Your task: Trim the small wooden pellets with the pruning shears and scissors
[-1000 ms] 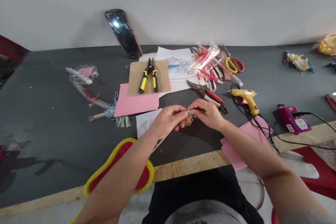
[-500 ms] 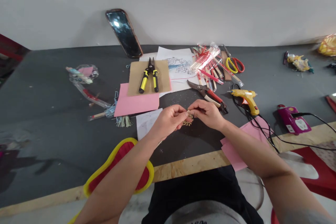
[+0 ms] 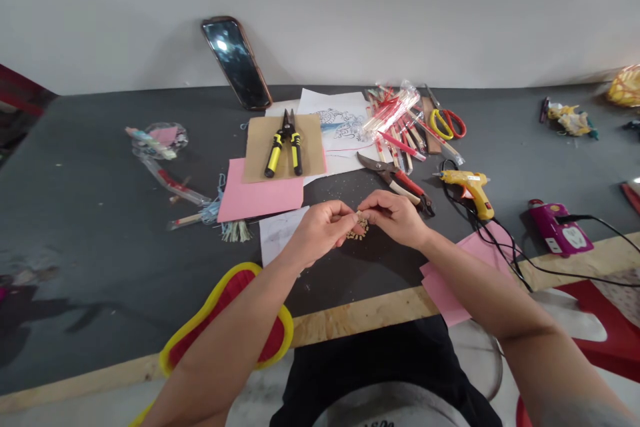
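Note:
My left hand (image 3: 327, 230) and my right hand (image 3: 395, 217) meet over the dark table, thumbs and fingertips pinched together. Between the fingertips is a small tan piece (image 3: 359, 214), mostly covered by the fingers. Right below them lies a cluster of small tan pieces (image 3: 356, 235), like short cut bits of wood. Beyond my right hand are red-and-white handled pruning shears (image 3: 395, 180). A white sheet of paper (image 3: 276, 232) lies beside my left hand, partly under the wrist.
Yellow-and-black snips (image 3: 285, 147) rest on brown card (image 3: 257, 140) above pink paper (image 3: 260, 195). Wrapped chopsticks (image 3: 395, 120) and scissors (image 3: 444, 121) lie at the back. A yellow glue gun (image 3: 470, 188) and purple power block (image 3: 560, 228) with cables are right. A phone (image 3: 235, 63) leans against the wall.
Both hands stay almost in place, still pinched together. The fingers shift very slightly over the tan pieces.

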`<state>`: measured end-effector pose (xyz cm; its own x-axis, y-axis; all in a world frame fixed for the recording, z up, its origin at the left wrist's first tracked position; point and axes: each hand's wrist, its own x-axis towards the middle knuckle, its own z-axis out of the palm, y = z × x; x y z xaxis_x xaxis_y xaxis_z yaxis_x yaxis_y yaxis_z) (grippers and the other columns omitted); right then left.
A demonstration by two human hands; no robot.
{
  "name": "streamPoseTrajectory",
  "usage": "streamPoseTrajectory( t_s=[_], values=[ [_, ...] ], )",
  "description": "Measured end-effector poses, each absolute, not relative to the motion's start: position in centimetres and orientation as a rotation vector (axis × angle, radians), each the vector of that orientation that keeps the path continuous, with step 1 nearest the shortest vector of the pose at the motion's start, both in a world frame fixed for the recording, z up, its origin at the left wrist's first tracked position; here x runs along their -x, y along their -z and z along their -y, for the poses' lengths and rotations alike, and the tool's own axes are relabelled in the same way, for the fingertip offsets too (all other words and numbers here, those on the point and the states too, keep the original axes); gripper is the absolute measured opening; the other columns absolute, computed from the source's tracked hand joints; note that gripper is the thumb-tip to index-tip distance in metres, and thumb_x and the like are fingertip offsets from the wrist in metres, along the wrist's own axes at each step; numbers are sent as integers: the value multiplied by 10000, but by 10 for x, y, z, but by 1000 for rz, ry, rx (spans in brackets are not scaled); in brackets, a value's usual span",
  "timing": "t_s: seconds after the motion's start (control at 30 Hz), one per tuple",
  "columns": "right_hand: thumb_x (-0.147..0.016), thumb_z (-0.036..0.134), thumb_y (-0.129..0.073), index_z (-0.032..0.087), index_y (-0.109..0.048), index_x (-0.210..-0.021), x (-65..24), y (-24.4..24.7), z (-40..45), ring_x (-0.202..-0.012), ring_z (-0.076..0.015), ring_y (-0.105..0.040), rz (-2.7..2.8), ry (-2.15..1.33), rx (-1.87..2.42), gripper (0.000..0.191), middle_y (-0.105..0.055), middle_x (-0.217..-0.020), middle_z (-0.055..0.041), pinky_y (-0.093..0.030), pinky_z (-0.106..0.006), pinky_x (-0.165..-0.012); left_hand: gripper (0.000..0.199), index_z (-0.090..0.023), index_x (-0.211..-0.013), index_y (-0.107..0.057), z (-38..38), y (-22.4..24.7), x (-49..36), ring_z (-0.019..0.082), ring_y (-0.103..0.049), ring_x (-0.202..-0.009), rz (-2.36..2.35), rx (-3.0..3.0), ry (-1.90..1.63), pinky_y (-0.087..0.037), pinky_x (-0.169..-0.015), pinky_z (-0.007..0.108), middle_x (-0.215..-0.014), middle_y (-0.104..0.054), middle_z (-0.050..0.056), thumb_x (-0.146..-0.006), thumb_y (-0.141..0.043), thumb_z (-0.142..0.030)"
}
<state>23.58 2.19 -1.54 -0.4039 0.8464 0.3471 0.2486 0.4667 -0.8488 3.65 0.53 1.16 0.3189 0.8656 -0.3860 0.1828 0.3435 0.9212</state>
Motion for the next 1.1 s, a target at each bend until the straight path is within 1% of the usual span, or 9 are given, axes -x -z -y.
streamPoseTrajectory(
  t_s=[0.13, 0.3, 0.47, 0.6, 0.67, 0.73, 0.87, 0.97, 1.1],
  values=[
    [-963, 244, -620, 210, -698, -919, -238, 15, -23, -766, -148, -670, 1956, -850, 878, 96, -725, -857, -31, -543, -275, -701, 178, -164, -790, -626, -6, -16, -35, 50, -441, -439, -1177, -1191, -605, -277, -397, 173, -807, -788, 86, -854, -661, -325],
    [-980, 175, -542, 205, -689, -936, -243, 17, -28, -798, -155, -673, 2123, -675, 901, 156, -717, -881, -45, -538, -274, -728, 237, -156, -751, -610, -14, -23, -27, 42, -415, -423, -1183, -1126, -685, -255, -394, 172, -749, -769, 93, -815, -719, -356],
    [-942, 101, -503, 197, -700, -954, -246, 25, -29, -865, -192, -673, 2369, -480, 892, 220, -729, -914, -62, -540, -307, -777, 276, -156, -725, -595, -19, -22, -22, 33, -398, -405, -1161, -1026, -740, -208, -378, 169, -735, -757, 88, -774, -763, -370],
    [-914, 54, -494, 187, -712, -981, -245, 29, -29, -882, -198, -677, 2409, -450, 896, 264, -737, -929, -66, -542, -310, -773, 281, -156, -725, -597, -18, -19, -23, 32, -400, -402, -1145, -1028, -738, -207, -378, 167, -723, -756, 85, -769, -772, -371],
    [-939, 84, -496, 193, -716, -983, -246, 27, -30, -880, -193, -680, 2383, -419, 922, 250, -740, -936, -66, -539, -306, -773, 281, -155, -731, -601, -18, -19, -23, 32, -404, -401, -1147, -1021, -746, -207, -378, 167, -724, -758, 85, -765, -776, -372],
    [-981, 150, -492, 202, -716, -980, -250, 21, -32, -887, -196, -674, 2321, -314, 1012, 230, -745, -946, -67, -534, -322, -812, 287, -155, -732, -602, -19, -20, -22, 32, -406, -399, -1152, -1001, -765, -212, -378, 166, -718, -758, 84, -752, -787, -373],
    [-1016, 280, -488, 219, -703, -936, -268, 7, -42, -990, -263, -616, 2167, 2, 1383, 237, -731, -996, -81, -484, -428, -913, 300, -155, -739, -611, -22, -25, -20, 28, -402, -384, -1133, -944, -806, -236, -379, 166, -687, -751, 76, -712, -818, -371],
    [-969, 401, -586, 215, -689, -855, -279, 7, -49, -1064, -322, -556, 2166, 93, 1619, 241, -692, -1087, -118, -473, -470, -883, 299, -149, -733, -623, -22, -26, -21, 25, -404, -377, -1118, -906, -832, -251, -379, 162, -679, -750, 78, -703, -828, -365],
    [-938, 436, -639, 206, -678, -819, -281, 17, -52, -1020, -309, -566, 2265, 59, 1735, 261, -676, -1095, -127, -489, -457, -860, 266, -138, -716, -647, -23, -28, -19, 19, -409, -368, -1097, -849, -887, -262, -364, 151, -667, -744, 69, -713, -832, -329]
  ],
)
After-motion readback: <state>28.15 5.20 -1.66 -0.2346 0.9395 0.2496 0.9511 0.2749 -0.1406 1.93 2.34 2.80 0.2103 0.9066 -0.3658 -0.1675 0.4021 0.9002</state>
